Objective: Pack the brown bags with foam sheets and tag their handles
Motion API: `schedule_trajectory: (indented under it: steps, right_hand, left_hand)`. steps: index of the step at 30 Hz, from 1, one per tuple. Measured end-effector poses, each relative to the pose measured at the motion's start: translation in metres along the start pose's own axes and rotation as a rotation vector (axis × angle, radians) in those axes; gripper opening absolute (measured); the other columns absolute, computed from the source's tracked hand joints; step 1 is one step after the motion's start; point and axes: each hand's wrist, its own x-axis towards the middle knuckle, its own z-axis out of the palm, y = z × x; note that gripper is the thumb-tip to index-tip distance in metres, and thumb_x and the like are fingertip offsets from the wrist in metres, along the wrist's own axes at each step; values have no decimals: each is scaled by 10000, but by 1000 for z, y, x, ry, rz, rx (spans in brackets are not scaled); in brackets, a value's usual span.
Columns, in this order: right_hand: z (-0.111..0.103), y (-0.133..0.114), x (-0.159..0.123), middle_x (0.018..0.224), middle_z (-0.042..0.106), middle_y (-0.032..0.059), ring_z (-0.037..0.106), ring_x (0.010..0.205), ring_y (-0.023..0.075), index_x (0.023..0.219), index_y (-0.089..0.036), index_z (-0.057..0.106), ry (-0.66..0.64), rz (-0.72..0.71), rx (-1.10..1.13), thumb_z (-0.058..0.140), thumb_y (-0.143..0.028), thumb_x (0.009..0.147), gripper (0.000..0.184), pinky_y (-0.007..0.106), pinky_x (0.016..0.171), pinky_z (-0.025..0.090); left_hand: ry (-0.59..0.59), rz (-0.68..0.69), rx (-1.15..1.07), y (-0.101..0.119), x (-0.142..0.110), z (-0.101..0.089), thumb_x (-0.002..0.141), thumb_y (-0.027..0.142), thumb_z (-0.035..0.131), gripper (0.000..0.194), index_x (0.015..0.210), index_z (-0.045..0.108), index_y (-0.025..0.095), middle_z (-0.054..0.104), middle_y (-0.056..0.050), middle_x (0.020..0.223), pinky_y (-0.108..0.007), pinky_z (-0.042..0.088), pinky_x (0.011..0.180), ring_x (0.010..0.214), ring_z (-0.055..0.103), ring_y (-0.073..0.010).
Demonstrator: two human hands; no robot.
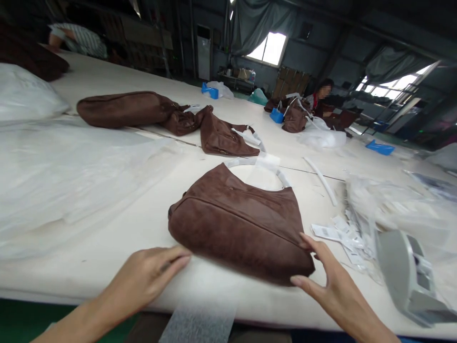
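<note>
A brown leather-look handbag (235, 224) lies on the white table in front of me, its rounded base towards me. Its handle (282, 178), wrapped in white material, arches away at the far side. My right hand (330, 274) grips the bag's right end, thumb at the lower edge and fingers on the upper side. Close to the bag's lower left corner, my left hand (150, 274) has thumb and forefinger pinched together; whatever may be between them is too small to make out. A translucent whitish sheet (200, 321) hangs at the table's front edge, between my arms.
More brown bags (124, 109) lie further back on the table (107, 271). Clear plastic sheeting (71, 186) spreads at left. White tags (342, 236), a grey tape dispenser (407, 276) and plastic bags (396, 200) are at right. A co-worker (319, 95) sits at the far side.
</note>
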Motion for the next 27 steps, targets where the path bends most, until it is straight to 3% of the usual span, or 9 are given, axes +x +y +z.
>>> schedule_trajectory:
  steps: [2, 4, 8, 11, 14, 17, 20, 22, 27]
  right_hand:
    - [9, 7, 2, 1311, 572, 82, 565, 1218, 276, 1420, -284, 378, 43, 27, 44, 630, -398, 882, 605, 439, 1011, 483]
    - [19, 10, 15, 1236, 609, 96, 593, 1160, 286, 1321, -237, 464, 78, 53, 60, 626, -387, 874, 499, 456, 988, 486]
    - [19, 12, 44, 1099, 654, 74, 639, 1032, 268, 1160, -212, 543, 41, 140, 91, 626, -325, 841, 348, 422, 903, 515]
    - [3, 8, 48, 1124, 657, 63, 642, 1053, 257, 1192, -223, 554, -40, 164, 95, 643, -300, 813, 397, 388, 910, 519]
    - [-7, -7, 48, 1263, 603, 68, 580, 1179, 268, 1368, -261, 467, -33, 86, 35, 703, -273, 770, 643, 411, 1012, 471]
    - [-3, -26, 60, 1259, 589, 81, 561, 1166, 289, 1397, -268, 449, -23, -22, -62, 725, -209, 756, 701, 462, 1005, 463]
    - [5, -35, 77, 1108, 612, 78, 596, 1030, 284, 1160, -216, 598, -87, -4, -118, 750, -171, 732, 457, 447, 890, 512]
    - [0, -37, 84, 1064, 609, 72, 605, 993, 272, 1081, -198, 612, -83, 26, -95, 764, -179, 726, 387, 431, 862, 525]
    - [-57, -46, 69, 1090, 663, 31, 650, 992, 221, 1143, -292, 624, 263, -116, 120, 643, -300, 882, 262, 346, 862, 551]
  left_hand:
    - [261, -30, 49, 2, 2, 0, 935, 356, 589, 314, 1230, 555, 253, 674, -60, 1134, -368, 505, 965, 1065, 642, -242]
    - [361, 52, 163, 5, 16, 11, 905, 364, 638, 539, 1389, 437, 236, 538, -143, 1373, -544, 359, 1114, 1304, 488, -336]
    - [200, 179, 360, 5, 53, 30, 930, 380, 589, 631, 1492, 334, 248, 348, -167, 1552, -685, 124, 1148, 1449, 264, -391]
    - [161, 193, 367, 4, 67, 18, 926, 373, 581, 679, 1526, 284, 259, 347, -128, 1567, -610, 132, 1178, 1466, 245, -350]
    - [126, 211, 357, 8, 81, -1, 853, 356, 667, 841, 1553, 213, 254, 328, -114, 1580, -581, 123, 1191, 1469, 234, -350]
    - [-49, 248, 295, 15, 104, -5, 744, 314, 774, 973, 1544, 225, 227, 470, -137, 1468, -610, 169, 1169, 1384, 372, -366]
    - [-233, 191, 237, 21, 126, 0, 680, 225, 814, 813, 1407, 451, 184, 610, -119, 1204, -546, 380, 1044, 1143, 557, -328]
    - [-254, 167, 210, 26, 135, -4, 674, 191, 809, 678, 1297, 544, 176, 612, -104, 1134, -491, 448, 956, 1063, 576, -309]
    - [13, 326, -36, 38, 139, -67, 923, 261, 593, 391, 1309, 541, 290, 569, -40, 1303, -369, 455, 1020, 1185, 548, -221]
